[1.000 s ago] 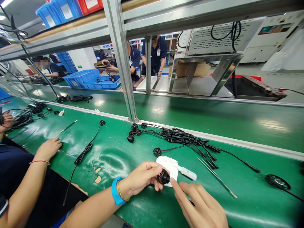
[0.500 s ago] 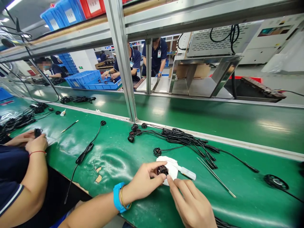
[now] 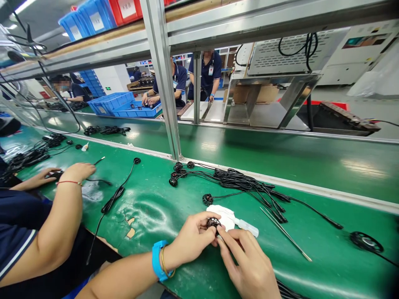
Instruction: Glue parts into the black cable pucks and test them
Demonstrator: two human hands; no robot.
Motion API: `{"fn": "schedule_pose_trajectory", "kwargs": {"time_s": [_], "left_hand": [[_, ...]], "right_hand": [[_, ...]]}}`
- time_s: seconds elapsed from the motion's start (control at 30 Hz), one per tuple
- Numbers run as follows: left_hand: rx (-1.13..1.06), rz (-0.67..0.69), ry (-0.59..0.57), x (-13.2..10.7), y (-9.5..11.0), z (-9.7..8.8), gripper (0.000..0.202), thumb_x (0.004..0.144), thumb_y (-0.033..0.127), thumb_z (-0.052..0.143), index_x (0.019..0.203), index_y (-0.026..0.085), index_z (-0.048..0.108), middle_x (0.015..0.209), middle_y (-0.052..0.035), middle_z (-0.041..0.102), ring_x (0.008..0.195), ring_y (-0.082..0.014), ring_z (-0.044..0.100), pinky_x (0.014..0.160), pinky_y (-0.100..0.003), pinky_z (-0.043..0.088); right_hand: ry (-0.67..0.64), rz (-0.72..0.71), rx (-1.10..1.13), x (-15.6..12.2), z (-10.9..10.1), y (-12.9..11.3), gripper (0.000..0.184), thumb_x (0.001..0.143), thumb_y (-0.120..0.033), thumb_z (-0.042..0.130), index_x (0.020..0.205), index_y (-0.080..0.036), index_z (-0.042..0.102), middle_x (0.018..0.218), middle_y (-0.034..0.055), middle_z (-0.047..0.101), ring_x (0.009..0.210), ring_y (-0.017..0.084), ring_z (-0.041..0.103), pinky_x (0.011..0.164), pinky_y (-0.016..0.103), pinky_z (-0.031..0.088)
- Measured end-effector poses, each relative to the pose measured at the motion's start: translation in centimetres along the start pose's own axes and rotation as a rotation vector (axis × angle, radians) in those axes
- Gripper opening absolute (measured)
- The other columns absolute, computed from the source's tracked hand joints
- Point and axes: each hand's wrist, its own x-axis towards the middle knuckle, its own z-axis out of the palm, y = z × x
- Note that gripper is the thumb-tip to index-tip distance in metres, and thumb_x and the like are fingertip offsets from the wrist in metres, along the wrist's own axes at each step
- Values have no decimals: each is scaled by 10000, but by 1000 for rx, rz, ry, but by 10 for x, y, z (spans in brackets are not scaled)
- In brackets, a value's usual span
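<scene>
A small round black part (image 3: 213,223) with an openwork face is held between the thumb and fingers of my left hand (image 3: 193,234). My right hand (image 3: 247,259) is closed in a pinch at the lower right edge of that part, its fingertips touching it. A small pale bit shows between the fingertips, too small to name. Just behind my hands lies a white cloth or pad (image 3: 222,214), with a translucent white bottle (image 3: 247,227) beside it. Another round black part (image 3: 208,199) on a cable rests beyond the pad.
A bundle of black cables (image 3: 240,180) lies behind my hands. Thin metal tweezers (image 3: 286,234) and a larger black ring part (image 3: 366,241) are to the right. A co-worker's arm (image 3: 67,211) is at the left, near a single coiled cable (image 3: 112,199). A metal post (image 3: 162,91) stands ahead.
My right fingertips have shifted slightly up and onto the part's edge. The co-worker's near hand has reached forward toward the stick on the table. The view has shifted slightly.
</scene>
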Motion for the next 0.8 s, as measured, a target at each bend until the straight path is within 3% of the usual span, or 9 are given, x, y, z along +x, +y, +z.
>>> {"fn": "schedule_pose_trajectory", "kwargs": {"time_s": [0.17, 0.23, 0.47, 0.67, 0.8], "left_hand": [[-48, -20, 7, 0, 1, 1, 442, 803, 317, 737, 1177, 111, 625, 998, -112, 707, 683, -106, 610, 702, -246, 524], [-50, -44, 9, -1, 0, 0, 446, 785, 280, 748, 1181, 113, 628, 1039, -125, 714, 710, -115, 630, 716, -246, 529], [79, 30, 9, -1, -4, -1, 381, 842, 246, 672, 1202, 121, 672, 1060, -109, 705, 896, -192, 661, 793, -275, 543], [170, 56, 54, -2, -4, 4, 287, 875, 281, 637, 1102, 119, 705, 971, -94, 723, 827, -176, 641, 690, -235, 524], [182, 76, 15, -6, -1, 1, 389, 931, 360, 581, 1257, 167, 673, 1106, -101, 728, 920, -215, 674, 827, -310, 553]], "right_hand": [[24, 63, 14, -2, 0, 0, 67, 973, -128, 554, 985, -148, 617, 813, 34, 622, 703, 127, 595, 697, 247, 451], [28, 64, -1, -3, 0, -1, 87, 973, -122, 550, 909, -158, 597, 762, 18, 595, 665, 122, 569, 678, 251, 425], [12, 34, -81, -4, 2, -4, 148, 996, -147, 512, 862, -171, 571, 679, -3, 520, 597, 120, 501, 623, 265, 362], [14, 16, -45, -2, 2, -7, 155, 988, -127, 513, 846, -169, 559, 670, -8, 506, 585, 117, 494, 611, 258, 362], [-1, 54, -45, -2, 1, -6, 164, 998, -155, 504, 844, -173, 560, 687, -6, 523, 592, 117, 516, 615, 261, 367]]}}
